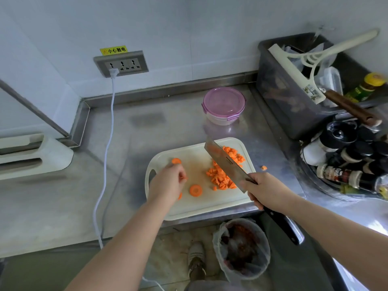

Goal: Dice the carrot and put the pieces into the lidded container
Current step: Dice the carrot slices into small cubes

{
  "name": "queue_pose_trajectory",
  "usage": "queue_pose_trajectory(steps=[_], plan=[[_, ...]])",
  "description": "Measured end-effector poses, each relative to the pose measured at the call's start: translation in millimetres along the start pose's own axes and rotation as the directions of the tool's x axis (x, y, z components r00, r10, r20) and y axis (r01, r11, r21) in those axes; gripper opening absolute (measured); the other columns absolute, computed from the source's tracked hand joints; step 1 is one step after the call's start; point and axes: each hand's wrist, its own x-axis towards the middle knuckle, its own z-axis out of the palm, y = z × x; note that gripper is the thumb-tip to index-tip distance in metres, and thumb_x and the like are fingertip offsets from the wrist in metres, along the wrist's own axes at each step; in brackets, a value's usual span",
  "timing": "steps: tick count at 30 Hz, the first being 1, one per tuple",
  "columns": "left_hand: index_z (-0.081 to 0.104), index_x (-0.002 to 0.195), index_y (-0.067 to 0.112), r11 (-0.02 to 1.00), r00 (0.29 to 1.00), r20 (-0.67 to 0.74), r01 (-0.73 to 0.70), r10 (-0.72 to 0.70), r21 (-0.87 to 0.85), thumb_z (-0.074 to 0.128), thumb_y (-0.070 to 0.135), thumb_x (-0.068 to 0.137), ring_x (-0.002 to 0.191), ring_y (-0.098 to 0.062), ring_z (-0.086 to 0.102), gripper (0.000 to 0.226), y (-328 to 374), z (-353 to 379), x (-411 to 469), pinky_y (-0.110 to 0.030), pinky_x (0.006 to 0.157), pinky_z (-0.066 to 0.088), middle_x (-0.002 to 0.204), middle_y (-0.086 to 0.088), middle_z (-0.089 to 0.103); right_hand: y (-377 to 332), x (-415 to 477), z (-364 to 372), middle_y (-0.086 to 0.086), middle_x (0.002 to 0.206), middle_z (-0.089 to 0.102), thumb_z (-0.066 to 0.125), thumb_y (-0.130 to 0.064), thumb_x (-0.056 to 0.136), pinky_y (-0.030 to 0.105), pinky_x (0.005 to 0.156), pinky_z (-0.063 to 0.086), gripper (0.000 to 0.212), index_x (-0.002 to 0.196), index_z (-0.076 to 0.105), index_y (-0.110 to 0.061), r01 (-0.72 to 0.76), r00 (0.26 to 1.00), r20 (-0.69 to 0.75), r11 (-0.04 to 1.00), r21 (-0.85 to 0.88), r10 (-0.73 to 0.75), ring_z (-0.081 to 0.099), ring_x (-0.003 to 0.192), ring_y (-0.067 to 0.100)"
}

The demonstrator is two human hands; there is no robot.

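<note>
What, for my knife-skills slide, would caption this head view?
Right hand holds a cleaver over diced carrot on the board; left hand pinches a carrot piece; the container sits lidded behind.

Kitchen — steel counter (172,127), spice bottles (344,156)

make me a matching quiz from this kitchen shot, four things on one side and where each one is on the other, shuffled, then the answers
1 lidded container
2 cleaver
3 stray carrot cube
4 carrot round

a flat on the cutting board
b in the right hand
c on the steel counter, right of the board
d closed, beyond the board

Pairs: 1-d, 2-b, 3-c, 4-a
</note>
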Motion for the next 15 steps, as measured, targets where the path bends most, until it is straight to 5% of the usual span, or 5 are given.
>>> queue_pose_trajectory(steps=[3, 9, 15], plan=[[0.06, 0.099, 0.022, 0.947, 0.968, 0.092, -0.248, 0.234, 0.204, 0.052, 0.021, 0.093, 0.091, -0.016, 0.057, 0.01, 17.5, 19.6, -14.2, -0.031, 0.07, 0.048, 0.109, 0.008, 0.053, 4.3, -1.0, -2.1, -0.003, 0.054, 0.052, 0.046, -0.028, 0.098, 0.014, 0.038, 0.035, 0.029, 0.074, 0.052, -0.011, 0.004, 1.0, 0.007, 1.0, -0.011, -0.004, 0.042, 0.032, 0.006], [0.063, 0.107, 0.026, 0.951, 0.969, 0.115, -0.239, 0.22, 0.195, 0.05, 0.029, 0.095, 0.1, -0.011, 0.056, 0.018, 10.7, 32.2, -20.3, -0.025, 0.079, 0.048, 0.114, 0.011, 0.056, 11.6, -2.4, -1.7, -0.001, 0.059, 0.055, 0.046, -0.025, 0.097, 0.013, 0.039, 0.035, 0.026, 0.078, 0.053, -0.009, 0.023, 1.0, 0.017, 0.999, -0.033, -0.022, 0.044, 0.033, 0.006], [0.057, 0.112, 0.021, 0.988, 0.983, -0.106, 0.153, -0.152, 0.0, 0.057, 0.025, 0.09, 0.105, -0.022, 0.054, 0.022, -4.2, 12.4, -7.0, -0.035, 0.078, 0.046, 0.115, 0.003, 0.056, 5.3, 1.3, 1.6, -0.002, 0.059, 0.055, 0.046, -0.026, 0.097, 0.016, 0.042, 0.038, 0.025, 0.081, 0.053, -0.009, 0.003, 1.0, 0.025, 1.0, -0.025, -0.002, 0.045, 0.035, 0.008]])
